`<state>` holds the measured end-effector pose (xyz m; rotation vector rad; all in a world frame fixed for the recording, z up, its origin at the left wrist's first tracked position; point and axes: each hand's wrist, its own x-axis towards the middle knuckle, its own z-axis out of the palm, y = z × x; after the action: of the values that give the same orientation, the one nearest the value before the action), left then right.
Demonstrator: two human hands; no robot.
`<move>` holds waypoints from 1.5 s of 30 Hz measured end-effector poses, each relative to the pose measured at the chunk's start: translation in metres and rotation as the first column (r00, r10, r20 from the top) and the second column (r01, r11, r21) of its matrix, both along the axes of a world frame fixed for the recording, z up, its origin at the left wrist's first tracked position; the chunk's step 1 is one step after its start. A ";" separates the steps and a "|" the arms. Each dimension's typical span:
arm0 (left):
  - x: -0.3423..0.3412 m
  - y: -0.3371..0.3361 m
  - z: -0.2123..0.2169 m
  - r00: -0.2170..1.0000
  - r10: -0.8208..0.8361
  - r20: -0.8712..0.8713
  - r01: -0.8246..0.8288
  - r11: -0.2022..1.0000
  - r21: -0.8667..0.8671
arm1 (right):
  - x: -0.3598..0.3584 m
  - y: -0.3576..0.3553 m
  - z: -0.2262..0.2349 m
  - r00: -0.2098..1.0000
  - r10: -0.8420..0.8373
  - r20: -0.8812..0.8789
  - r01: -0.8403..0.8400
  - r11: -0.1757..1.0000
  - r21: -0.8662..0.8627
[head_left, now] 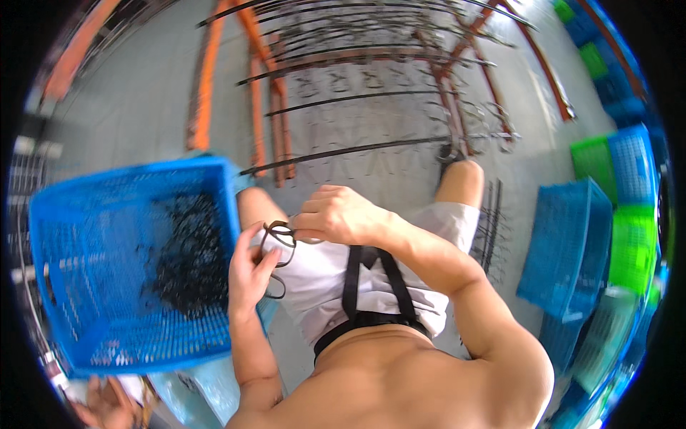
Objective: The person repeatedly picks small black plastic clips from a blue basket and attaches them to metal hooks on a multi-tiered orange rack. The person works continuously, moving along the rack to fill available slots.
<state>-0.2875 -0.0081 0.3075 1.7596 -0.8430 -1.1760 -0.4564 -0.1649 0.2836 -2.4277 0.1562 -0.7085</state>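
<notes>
Bare torso, dark straps over white shorts | blue crate (93, 236) at left knee, heaped with black loops, within reach | rack (371, 93) ahead, rods hung with loops | right hand (339, 214) pinching wire loop (280, 239) | left hand (250, 275) curled, steadying it over lap

A: How many hands are showing?
B: Two are working at lap level — the left hand (250, 275) and the right hand (336, 214). A third hand (107, 407), another person's, is showing at the lower left edge.
A: Wire loops?
B: About two black wire loops (279, 239) are sitting between the working hands; the heap (186, 257) is not countable.
A: Baskets?
B: One blue basket (86, 236) is standing at the left — several blue and green crates (607, 229) are stacking at the right, number unclear.
</notes>
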 end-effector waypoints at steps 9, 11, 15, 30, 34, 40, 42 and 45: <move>-0.064 -0.030 -0.046 0.978 -0.010 0.207 0.021 0.998 -0.054 | -0.074 0.009 0.032 0.917 -0.258 -0.303 0.325 0.925 0.197; -0.059 -0.043 -0.042 0.986 0.160 -0.051 -0.160 0.987 -0.010 | -0.089 -0.007 0.019 0.910 -0.414 0.028 0.384 0.865 0.324; -0.045 -0.049 -0.053 0.914 0.252 -0.318 -0.324 0.925 -0.200 | -0.091 -0.053 -0.033 0.309 -0.949 0.061 0.316 0.163 0.935; -0.055 -0.053 -0.055 0.889 0.208 -0.407 -0.270 0.957 -0.102 | -0.068 -0.081 -0.076 0.233 -0.963 -0.138 0.377 -0.042 0.925; -0.057 -0.056 -0.054 0.910 0.163 -0.380 -0.227 0.965 -0.128 | -0.060 -0.079 -0.073 0.203 -0.964 -0.171 0.446 -0.064 0.893; -0.054 -0.052 -0.054 0.858 0.120 -0.500 -0.205 0.971 -0.120 | -0.045 -0.071 -0.076 0.192 -0.970 -0.149 0.646 0.011 0.763; -0.053 -0.051 -0.053 0.840 0.101 -0.534 -0.199 0.972 -0.129 | -0.045 -0.071 -0.070 0.202 -0.966 -0.162 0.740 0.042 0.671; -0.051 -0.049 -0.052 0.827 0.089 -0.555 -0.195 0.971 -0.136 | -0.041 -0.069 -0.070 0.217 -0.960 -0.176 0.624 -0.002 0.782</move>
<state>-0.3387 -0.0574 0.2555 1.2082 -0.4469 -1.3541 -0.4972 -0.2340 0.2137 -1.0190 1.5525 -1.3239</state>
